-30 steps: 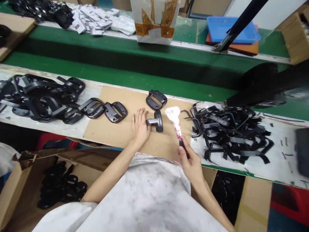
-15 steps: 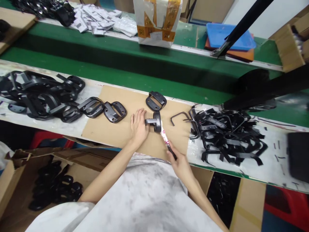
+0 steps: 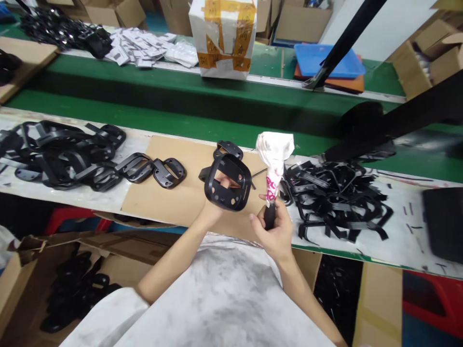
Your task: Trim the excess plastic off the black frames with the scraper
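Observation:
My left hand [image 3: 214, 208] grips a black plastic frame [image 3: 234, 205] from behind, raised over the cardboard sheet [image 3: 173, 205]. Its rounded, open face with small holes is turned toward me, and part of my hand shows through the opening. In my right hand [image 3: 277, 233] is a hammer [image 3: 274, 159], held upright by its black handle. White wrapping with pink marks covers its head and upper shaft. Behind the raised frame lies another black frame [image 3: 228, 148], partly covered by it. Two more, a near frame [image 3: 170, 172] and one beside it [image 3: 135, 167], rest to the left.
A heap of assembled black frames [image 3: 61, 154] lies at the left. Many bent black strips [image 3: 336, 197] are piled at the right. A taped white box [image 3: 224, 43] and a blue tray [image 3: 331, 60] stand on the far ledge. A black post [image 3: 398, 120] slants in from the right.
My left hand, flat on the cardboard beside the frame before, now holds it up, turned face toward me. My right hand has swung the hammer away from the frame, to the right and upright.

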A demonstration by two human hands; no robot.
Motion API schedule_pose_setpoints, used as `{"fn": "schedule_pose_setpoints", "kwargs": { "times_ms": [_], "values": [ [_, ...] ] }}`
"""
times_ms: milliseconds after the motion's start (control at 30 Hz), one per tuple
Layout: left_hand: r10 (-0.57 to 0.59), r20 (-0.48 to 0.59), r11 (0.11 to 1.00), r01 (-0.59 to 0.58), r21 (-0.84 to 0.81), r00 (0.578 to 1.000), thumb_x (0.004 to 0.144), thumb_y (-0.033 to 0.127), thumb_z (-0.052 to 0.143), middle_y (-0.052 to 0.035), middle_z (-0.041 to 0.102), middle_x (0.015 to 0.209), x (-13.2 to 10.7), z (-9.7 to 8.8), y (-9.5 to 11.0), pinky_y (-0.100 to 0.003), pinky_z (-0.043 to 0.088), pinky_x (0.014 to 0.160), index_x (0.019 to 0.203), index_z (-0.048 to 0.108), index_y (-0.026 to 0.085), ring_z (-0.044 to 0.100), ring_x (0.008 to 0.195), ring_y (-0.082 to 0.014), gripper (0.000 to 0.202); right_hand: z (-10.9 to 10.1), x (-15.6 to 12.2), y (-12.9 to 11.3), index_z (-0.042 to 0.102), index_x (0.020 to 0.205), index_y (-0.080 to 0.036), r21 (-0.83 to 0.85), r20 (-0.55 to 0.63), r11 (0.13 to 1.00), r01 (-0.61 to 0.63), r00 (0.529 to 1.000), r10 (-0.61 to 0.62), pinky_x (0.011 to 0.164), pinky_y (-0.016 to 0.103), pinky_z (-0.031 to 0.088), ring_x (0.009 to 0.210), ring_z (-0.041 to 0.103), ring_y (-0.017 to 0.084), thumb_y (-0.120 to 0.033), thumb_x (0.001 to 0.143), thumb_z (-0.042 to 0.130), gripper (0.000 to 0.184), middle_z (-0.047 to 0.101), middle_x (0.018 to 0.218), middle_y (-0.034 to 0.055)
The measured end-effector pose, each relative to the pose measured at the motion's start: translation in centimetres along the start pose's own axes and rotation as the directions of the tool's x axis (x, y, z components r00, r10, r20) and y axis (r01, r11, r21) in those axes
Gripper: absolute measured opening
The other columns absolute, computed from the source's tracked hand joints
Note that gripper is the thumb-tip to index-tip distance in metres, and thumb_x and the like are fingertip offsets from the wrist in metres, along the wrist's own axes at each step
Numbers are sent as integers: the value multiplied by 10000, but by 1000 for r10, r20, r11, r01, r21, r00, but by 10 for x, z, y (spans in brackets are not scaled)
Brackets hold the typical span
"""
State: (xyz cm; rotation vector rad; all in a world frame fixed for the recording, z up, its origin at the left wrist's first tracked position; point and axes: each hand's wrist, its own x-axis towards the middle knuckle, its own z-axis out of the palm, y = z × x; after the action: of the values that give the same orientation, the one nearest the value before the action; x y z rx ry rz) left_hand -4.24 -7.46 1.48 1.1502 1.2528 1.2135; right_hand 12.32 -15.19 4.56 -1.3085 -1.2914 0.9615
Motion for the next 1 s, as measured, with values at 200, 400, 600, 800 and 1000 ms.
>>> {"fn": "schedule_pose_setpoints", "kwargs": {
  "times_ms": [200, 400, 600, 800, 1000],
  "values": [
    [27, 96, 1000, -28, 11, 995, 1030, 664, 451, -82, 768, 928, -7, 14, 24, -420, 651, 841, 980, 734, 255, 753, 930, -271, 500, 8, 9, -18, 612, 1258, -259, 72, -9, 990, 122, 993, -122, 545, 206, 418, 513, 453, 85, -178, 881, 743, 407, 463, 620, -124],
    [-12, 148, 999, 19, -41, 989, 985, 648, 588, -79, 762, 963, -14, 4, 37, -403, 645, 851, 1034, 701, 206, 749, 933, -270, 459, -2, 13, -8, 707, 1167, -225, -68, -39, 996, 62, 997, -65, 535, 232, 389, 539, 426, 104, -312, 910, 763, 277, 475, 636, -85],
    [46, 314, 990, -86, 115, 948, 1040, 576, 539, -143, 601, 1503, -29, -17, 58, -439, 575, 1118, 1556, 469, 267, 652, 1318, -291, 605, -6, 16, 1, 603, 777, -223, 33, -2, 992, -118, 993, 118, 439, 235, 323, 486, 384, 101, -546, 899, 802, 398, 418, 555, -75],
    [196, 353, 901, -310, 304, 915, 928, 455, 756, -146, 457, 1626, -27, -38, 55, -455, 547, 1166, 1498, 504, 301, 466, 1528, -329, 642, -2, 18, -11, 547, 804, -241, 369, 116, 896, -246, 969, 218, 312, 200, 267, 312, 316, 62, -584, 864, 834, 451, 382, 468, -127],
    [368, 174, 811, -406, 422, 914, 963, 407, 706, -151, 608, 1377, -6, -41, 25, -407, 591, 1016, 1241, 571, 225, 605, 1328, -277, 359, 1, 20, -12, 536, 827, -243, 384, 144, 871, -307, 952, 272, 292, 181, 276, 293, 314, 55, -620, 790, 880, 512, 375, 452, -139]
  ]
}}
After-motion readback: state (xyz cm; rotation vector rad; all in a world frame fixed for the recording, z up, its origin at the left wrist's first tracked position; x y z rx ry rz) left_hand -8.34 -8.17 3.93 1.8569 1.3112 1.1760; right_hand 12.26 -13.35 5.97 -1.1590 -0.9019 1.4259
